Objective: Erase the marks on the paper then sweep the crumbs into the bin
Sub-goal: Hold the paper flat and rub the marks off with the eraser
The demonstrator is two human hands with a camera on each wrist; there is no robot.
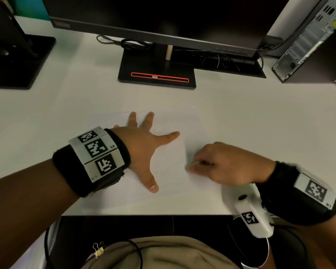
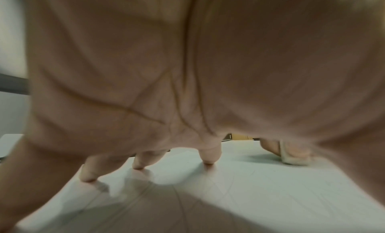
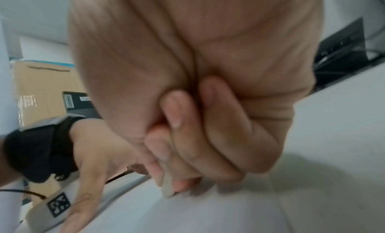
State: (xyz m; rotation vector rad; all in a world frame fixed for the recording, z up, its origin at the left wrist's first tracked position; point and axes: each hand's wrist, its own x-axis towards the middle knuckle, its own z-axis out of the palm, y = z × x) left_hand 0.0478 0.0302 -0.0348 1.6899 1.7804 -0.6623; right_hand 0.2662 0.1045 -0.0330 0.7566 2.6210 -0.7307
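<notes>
A white sheet of paper (image 1: 175, 162) with faint pencil lines lies on the white desk near its front edge. My left hand (image 1: 144, 144) lies flat on the sheet's left half, fingers spread and straight, fingertips (image 2: 208, 159) pressing down. My right hand (image 1: 221, 164) is curled over the sheet's right half and pinches a small pale eraser (image 3: 167, 187) between thumb and fingers, its tip on the paper (image 3: 229, 212). The left wrist view also catches that eraser (image 2: 295, 160) on the paper (image 2: 250, 187). No bin is in view. Crumbs are too small to make out.
A monitor stand (image 1: 157, 74) with a red slot stands behind the paper, cables (image 1: 128, 43) beside it. A second black base (image 1: 17, 61) sits at the far left and a computer tower (image 1: 308, 39) at the far right. The desk's front edge (image 1: 144, 215) runs just below the sheet.
</notes>
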